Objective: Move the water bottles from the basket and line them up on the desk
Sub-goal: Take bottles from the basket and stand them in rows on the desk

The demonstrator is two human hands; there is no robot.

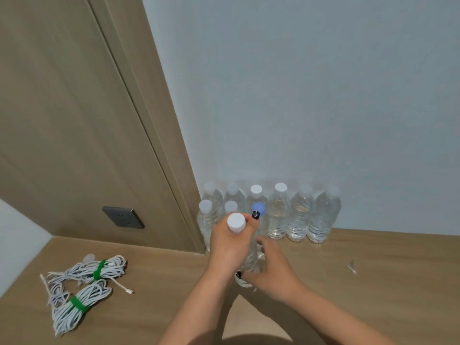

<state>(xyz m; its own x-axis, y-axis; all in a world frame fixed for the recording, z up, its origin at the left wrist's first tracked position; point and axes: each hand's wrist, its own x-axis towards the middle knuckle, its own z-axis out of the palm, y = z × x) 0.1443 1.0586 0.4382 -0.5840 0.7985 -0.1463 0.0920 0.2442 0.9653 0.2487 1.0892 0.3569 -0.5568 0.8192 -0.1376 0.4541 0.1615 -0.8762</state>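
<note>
A clear water bottle with a white cap stands upright over the wooden desk, held by both hands. My left hand wraps its neck just under the cap. My right hand grips its lower body near the base. Behind it, several clear bottles stand in a row against the wall, most with white caps. A second, shorter row stands in front at the left, and one bottle there has a blue cap. The basket is out of view.
Two bundles of white cable tied with green straps lie on the desk at the left. A grey wall socket sits on the wooden panel at the left. A small scrap lies on the desk at the right.
</note>
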